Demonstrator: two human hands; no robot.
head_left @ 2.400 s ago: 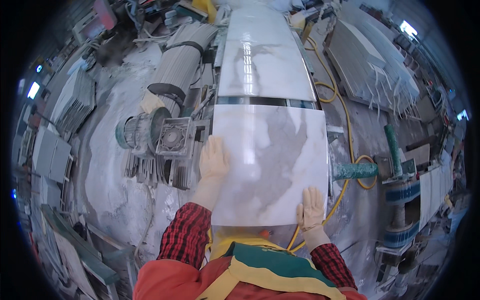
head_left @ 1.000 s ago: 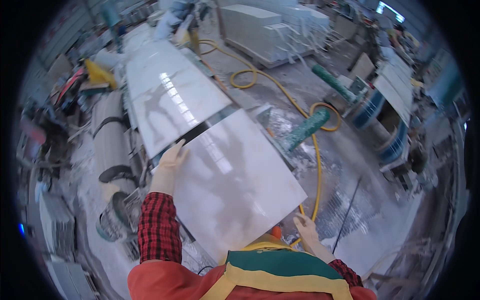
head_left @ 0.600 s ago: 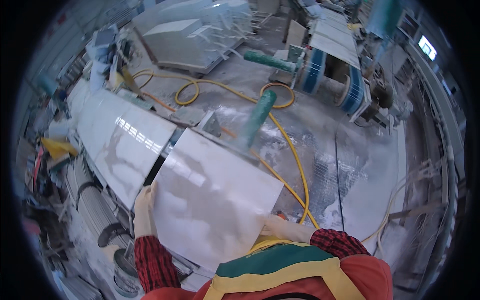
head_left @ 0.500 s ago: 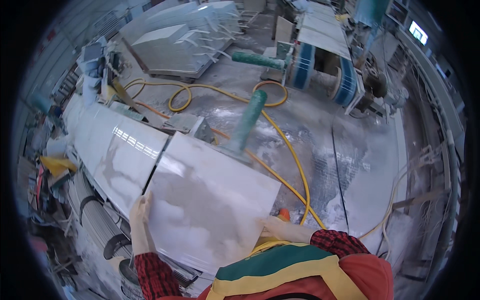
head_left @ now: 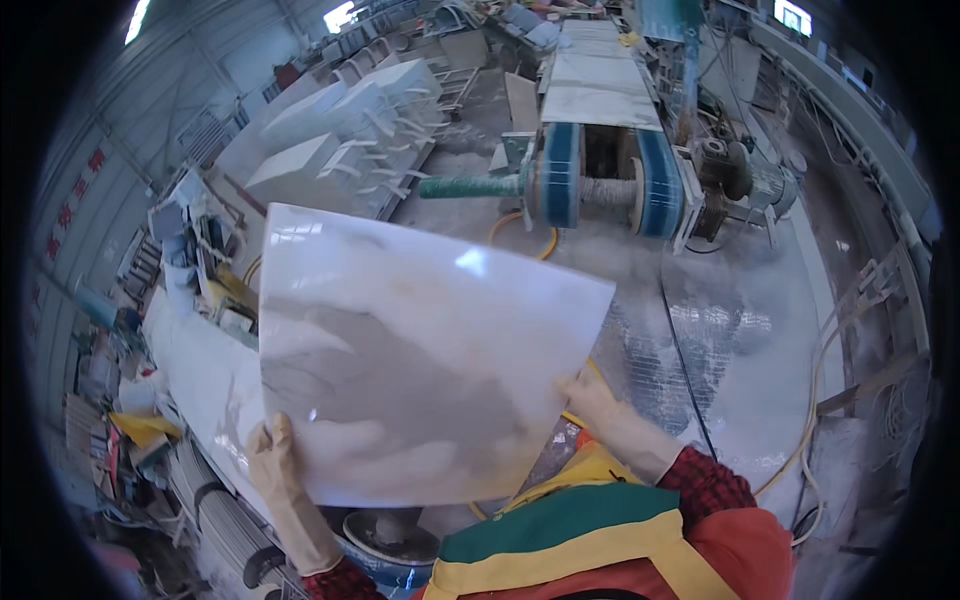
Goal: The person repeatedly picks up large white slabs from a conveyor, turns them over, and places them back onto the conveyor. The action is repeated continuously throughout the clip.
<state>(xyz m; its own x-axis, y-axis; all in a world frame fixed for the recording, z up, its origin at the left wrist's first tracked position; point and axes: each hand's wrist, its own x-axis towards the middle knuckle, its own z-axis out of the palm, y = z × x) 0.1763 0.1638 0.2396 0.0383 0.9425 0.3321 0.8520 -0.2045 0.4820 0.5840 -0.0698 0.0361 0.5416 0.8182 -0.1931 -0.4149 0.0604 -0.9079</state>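
Observation:
A large glossy white tile (head_left: 430, 330) with grey-brown marbling is held up in front of me, tilted. My left hand (head_left: 275, 470) grips its left edge near the lower corner, thumb on the front face. On the opposite side my right hand (head_left: 595, 405) is closed on the right edge, its fingers partly hidden behind the tile. Another glossy white slab (head_left: 200, 365) lies at the left, partly covered by the held tile. Below the tile's lower edge shows the round top of a blue drum-like base (head_left: 390, 545).
A conveyor (head_left: 600, 100) with blue belts stands ahead, a motor (head_left: 765, 185) at its right and a green roller (head_left: 470, 187) at its left. White-wrapped stacks (head_left: 340, 130) stand far left. A black cable (head_left: 680, 350) and yellow hose (head_left: 598, 378) lie on the wet floor. Grey ribbed pipes (head_left: 215, 510) are at lower left.
The tile has risen from its place beside the other slab and now stands tilted up, both hands still on its edges. My view has swung up, showing more of the hall.

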